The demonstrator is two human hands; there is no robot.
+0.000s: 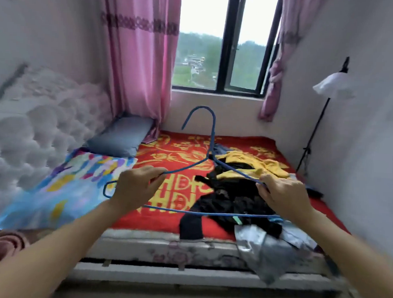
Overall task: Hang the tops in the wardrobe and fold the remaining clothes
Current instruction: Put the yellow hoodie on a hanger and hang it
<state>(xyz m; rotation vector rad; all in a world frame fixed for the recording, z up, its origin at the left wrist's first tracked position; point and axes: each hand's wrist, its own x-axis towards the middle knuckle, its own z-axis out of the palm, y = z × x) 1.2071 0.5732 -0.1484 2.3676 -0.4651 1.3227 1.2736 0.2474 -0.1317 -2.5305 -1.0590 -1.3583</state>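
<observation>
The left hand (136, 186) is closed in a pinch on the left shoulder of a blue wire hanger (212, 136), and the right hand (284, 196) is curled round its right shoulder in the same way. The hanger is held upright between the two hands, with its long axis running from 9 to 3 o'clock and its hook pointing to 12 o'clock, towards the window (219, 40). Under the hanger, at 5 o'clock from the left hand, a black garment (229, 196) is spread on the red bedcover (179, 152). A yellow garment (265, 166) is seen at 12 o'clock from the right hand, and a grey one (261, 243) at 6 o'clock.
</observation>
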